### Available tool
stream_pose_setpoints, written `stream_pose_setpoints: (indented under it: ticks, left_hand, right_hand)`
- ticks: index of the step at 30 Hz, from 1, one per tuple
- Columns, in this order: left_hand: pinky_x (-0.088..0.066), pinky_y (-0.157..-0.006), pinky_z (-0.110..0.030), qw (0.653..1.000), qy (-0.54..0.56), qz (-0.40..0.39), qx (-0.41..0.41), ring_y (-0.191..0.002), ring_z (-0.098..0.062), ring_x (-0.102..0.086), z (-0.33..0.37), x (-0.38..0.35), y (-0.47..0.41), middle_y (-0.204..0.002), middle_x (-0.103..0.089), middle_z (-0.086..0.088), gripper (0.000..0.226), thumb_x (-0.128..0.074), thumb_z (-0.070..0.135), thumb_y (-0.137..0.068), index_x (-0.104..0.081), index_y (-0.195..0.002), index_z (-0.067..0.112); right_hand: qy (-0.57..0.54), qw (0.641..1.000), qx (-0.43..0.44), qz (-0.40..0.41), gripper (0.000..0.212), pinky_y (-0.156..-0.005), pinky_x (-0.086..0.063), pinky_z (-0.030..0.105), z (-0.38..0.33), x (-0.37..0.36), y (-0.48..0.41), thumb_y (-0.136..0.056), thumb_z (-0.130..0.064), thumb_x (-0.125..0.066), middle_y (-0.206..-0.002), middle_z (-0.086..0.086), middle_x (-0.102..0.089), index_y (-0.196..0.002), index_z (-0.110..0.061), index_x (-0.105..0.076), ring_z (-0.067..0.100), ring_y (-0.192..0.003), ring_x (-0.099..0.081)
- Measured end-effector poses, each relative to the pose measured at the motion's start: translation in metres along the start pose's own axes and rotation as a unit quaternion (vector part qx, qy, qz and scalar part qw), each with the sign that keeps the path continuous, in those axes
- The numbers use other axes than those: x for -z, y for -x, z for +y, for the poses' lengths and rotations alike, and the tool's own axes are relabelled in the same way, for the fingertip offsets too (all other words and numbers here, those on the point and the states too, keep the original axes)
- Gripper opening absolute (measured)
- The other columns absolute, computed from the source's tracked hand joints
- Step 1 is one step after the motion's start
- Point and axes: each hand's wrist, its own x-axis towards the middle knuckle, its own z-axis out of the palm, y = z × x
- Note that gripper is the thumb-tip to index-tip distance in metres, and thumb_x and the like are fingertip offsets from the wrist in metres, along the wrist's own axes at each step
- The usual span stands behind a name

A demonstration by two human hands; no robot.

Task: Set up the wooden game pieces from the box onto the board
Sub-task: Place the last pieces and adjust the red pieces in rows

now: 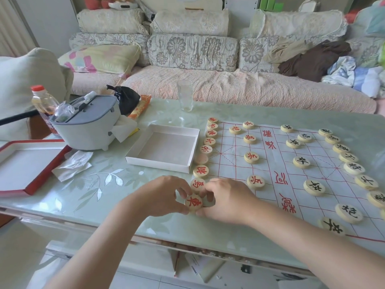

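The hands, left hand and right hand, together pinch a red-lettered piece

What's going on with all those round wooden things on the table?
A person is setting up a board game. The left hand and the right hand together pinch one red-lettered piece at the near corner of the paper board, at the end of the red row. The black-lettered pieces sit on the opposite side. The white box beside the board looks empty.
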Motion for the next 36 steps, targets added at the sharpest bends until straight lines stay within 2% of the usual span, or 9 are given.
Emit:
stream_pose_setpoints:
  ticks: [5, 9, 15, 21, 25, 30, 32, 34, 36]
  left_hand:
    - [-0.044, -0.068, -0.015, 1.000, 0.002, 0.002, 0.003, -0.082, -0.002, -0.059, 0.001, 0.001, -0.001, -0.091, -0.062, 0.024, 0.037, -0.081, 0.038, -0.072, -0.065, -0.105, 0.040]
    - [-0.048, -0.072, -0.020, 1.000, -0.013, -0.014, 0.008, -0.084, -0.003, -0.060, 0.003, 0.004, -0.001, -0.092, -0.061, 0.026, 0.043, -0.081, 0.042, -0.069, -0.062, -0.108, 0.043]
    - [-0.039, -0.064, -0.016, 0.998, -0.062, -0.006, 0.008, -0.080, 0.002, -0.055, 0.009, 0.001, 0.001, -0.093, -0.059, 0.026, 0.046, -0.080, 0.050, -0.065, -0.061, -0.106, 0.043]
    - [-0.038, -0.062, -0.012, 0.999, -0.037, 0.034, 0.019, -0.081, 0.003, -0.057, 0.009, 0.012, 0.005, -0.093, -0.060, 0.027, 0.043, -0.079, 0.053, -0.066, -0.061, -0.104, 0.043]
    - [-0.038, -0.063, -0.013, 0.999, -0.049, 0.003, 0.018, -0.079, 0.004, -0.054, 0.014, 0.002, 0.002, -0.092, -0.059, 0.027, 0.047, -0.079, 0.052, -0.066, -0.062, -0.107, 0.042]
    - [-0.041, -0.066, -0.016, 0.998, -0.053, -0.010, 0.026, -0.083, 0.001, -0.056, 0.011, 0.005, 0.001, -0.093, -0.060, 0.026, 0.049, -0.080, 0.052, -0.065, -0.059, -0.109, 0.042]
    - [-0.044, -0.068, -0.017, 0.999, -0.031, 0.025, 0.020, -0.083, -0.002, -0.057, 0.010, 0.009, -0.001, -0.091, -0.059, 0.023, 0.040, -0.076, 0.055, -0.069, -0.059, -0.103, 0.042]
    - [-0.047, -0.075, -0.021, 0.992, -0.032, 0.119, -0.021, -0.087, -0.005, -0.055, 0.006, 0.010, -0.007, -0.093, -0.058, 0.020, 0.023, -0.071, 0.047, -0.079, -0.061, -0.099, 0.038]
    - [-0.043, -0.089, -0.027, 0.971, -0.084, 0.220, -0.052, -0.102, -0.010, -0.049, 0.000, 0.011, -0.017, -0.108, -0.057, 0.015, 0.020, -0.065, 0.035, -0.087, -0.064, -0.107, 0.034]
  right_hand:
    - [-0.011, 1.000, -0.002, 0.007, 0.041, -0.077, -0.047, 0.028, -0.001, 0.001, 0.002, -0.075, -0.067, -0.066, -0.095, -0.015, -0.059, -0.104, -0.038, -0.065, 0.008, -0.086, -0.055]
    - [-0.005, 1.000, -0.010, -0.009, 0.050, -0.074, -0.048, 0.028, 0.000, 0.008, -0.001, -0.072, -0.076, -0.063, -0.091, -0.015, -0.061, -0.103, -0.037, -0.066, 0.007, -0.084, -0.057]
    - [0.007, 0.999, -0.006, -0.050, 0.039, -0.078, -0.045, 0.029, 0.003, 0.006, -0.002, -0.075, -0.056, -0.071, -0.099, -0.014, -0.060, -0.110, -0.038, -0.068, 0.010, -0.097, -0.056]
    - [-0.013, 0.999, -0.014, -0.047, 0.033, -0.082, -0.051, 0.032, 0.000, 0.016, -0.001, -0.079, -0.054, -0.069, -0.096, -0.014, -0.064, -0.108, -0.038, -0.067, 0.010, -0.091, -0.059]
    - [-0.016, 0.999, -0.022, -0.034, 0.039, -0.078, -0.051, 0.031, 0.000, 0.014, 0.000, -0.077, -0.065, -0.065, -0.090, -0.014, -0.064, -0.101, -0.034, -0.069, 0.009, -0.085, -0.059]
    - [-0.005, 1.000, -0.016, -0.026, 0.030, -0.074, -0.045, 0.028, 0.002, 0.014, -0.001, -0.081, -0.058, -0.063, -0.092, -0.015, -0.063, -0.102, -0.037, -0.067, 0.008, -0.088, -0.058]
    - [-0.009, 0.999, -0.031, 0.019, 0.024, -0.074, -0.042, 0.028, 0.005, 0.017, -0.005, -0.086, -0.047, -0.057, -0.098, -0.015, -0.063, -0.106, -0.037, -0.065, 0.011, -0.094, -0.059]
    - [-0.003, 0.997, -0.035, 0.062, 0.022, -0.074, -0.039, 0.028, 0.009, 0.016, -0.011, -0.090, -0.040, -0.055, -0.107, -0.015, -0.060, -0.110, -0.036, -0.063, 0.013, -0.099, -0.059]
    - [0.007, 0.997, -0.023, 0.076, 0.026, -0.076, -0.040, 0.029, 0.009, 0.013, -0.017, -0.091, -0.041, -0.056, -0.115, -0.015, -0.059, -0.116, -0.038, -0.062, 0.014, -0.105, -0.059]
